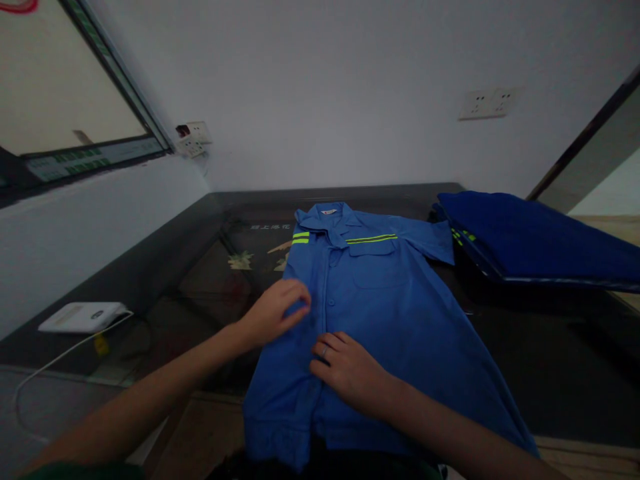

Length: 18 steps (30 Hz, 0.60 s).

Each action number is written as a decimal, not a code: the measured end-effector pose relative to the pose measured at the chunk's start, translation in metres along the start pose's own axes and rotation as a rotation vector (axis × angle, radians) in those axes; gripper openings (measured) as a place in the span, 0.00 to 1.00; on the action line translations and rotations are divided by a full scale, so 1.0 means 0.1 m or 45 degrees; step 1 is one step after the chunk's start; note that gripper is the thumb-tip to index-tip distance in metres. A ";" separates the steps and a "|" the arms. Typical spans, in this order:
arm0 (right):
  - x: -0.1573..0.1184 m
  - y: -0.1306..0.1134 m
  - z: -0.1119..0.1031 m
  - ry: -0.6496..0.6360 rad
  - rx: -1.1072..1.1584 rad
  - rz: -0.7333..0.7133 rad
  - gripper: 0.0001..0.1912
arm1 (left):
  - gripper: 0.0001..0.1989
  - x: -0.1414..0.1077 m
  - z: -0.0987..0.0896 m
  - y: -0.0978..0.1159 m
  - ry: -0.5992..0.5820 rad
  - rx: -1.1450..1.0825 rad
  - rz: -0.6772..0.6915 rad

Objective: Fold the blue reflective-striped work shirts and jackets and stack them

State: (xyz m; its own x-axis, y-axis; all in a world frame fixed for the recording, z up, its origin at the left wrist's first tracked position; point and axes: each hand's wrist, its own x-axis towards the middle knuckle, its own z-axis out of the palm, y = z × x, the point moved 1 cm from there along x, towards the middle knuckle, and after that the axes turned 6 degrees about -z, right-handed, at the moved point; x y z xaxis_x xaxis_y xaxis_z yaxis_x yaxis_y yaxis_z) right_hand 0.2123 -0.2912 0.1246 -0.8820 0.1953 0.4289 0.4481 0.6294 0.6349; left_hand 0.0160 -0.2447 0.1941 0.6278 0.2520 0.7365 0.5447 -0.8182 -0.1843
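Note:
A blue short-sleeved work shirt [380, 320] with yellow-green stripes lies front up on the dark glossy table [175, 273], its collar toward the wall and its lower edge near my body. The left side of the shirt is folded inward. Over its left part is my left hand [283, 307], thumb and fingers curved with a gap between them and nothing visible in it. My right hand [345, 370], wearing a ring, rests on the button strip below the middle, its fingers bent against the cloth; whether it pinches fabric is unclear.
Folded dark blue clothing [540, 237] is stacked at the table's right side. At the left edge lies a white device [84, 317] with a white cable [65, 360]. Wall sockets [484, 104] sit above the table, and a window [70, 80] is at the upper left.

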 end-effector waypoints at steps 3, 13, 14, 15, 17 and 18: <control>-0.04 -0.05 -0.03 -0.001 0.045 -0.072 0.05 | 0.14 -0.86 0.24 0.40 -0.130 0.143 0.403; 0.07 -0.40 0.04 0.126 0.092 -0.439 0.10 | 0.21 -1.48 0.38 0.32 0.031 0.181 0.323; 0.08 -0.41 0.08 0.164 0.094 -0.455 0.10 | 0.20 -1.50 0.41 0.33 0.064 0.186 0.318; 0.09 -0.43 0.11 0.202 0.099 -0.463 0.10 | 0.17 -1.54 0.45 0.34 0.104 0.198 0.302; 0.10 -0.45 0.13 0.278 0.112 -0.450 0.11 | 0.08 -1.64 0.56 0.34 0.182 0.245 0.260; 0.10 -0.46 0.13 0.313 0.118 -0.427 0.11 | 0.09 -1.69 0.61 0.33 0.217 0.274 0.235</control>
State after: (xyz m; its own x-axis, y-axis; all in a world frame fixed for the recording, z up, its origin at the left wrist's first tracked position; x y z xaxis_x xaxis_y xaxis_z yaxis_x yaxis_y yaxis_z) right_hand 0.1808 -0.3082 0.0911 -0.9107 -0.2096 0.3560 0.1174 0.6949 0.7095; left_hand -0.0380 -0.2829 0.0239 0.6343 0.0048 0.7731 0.5470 -0.7094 -0.4444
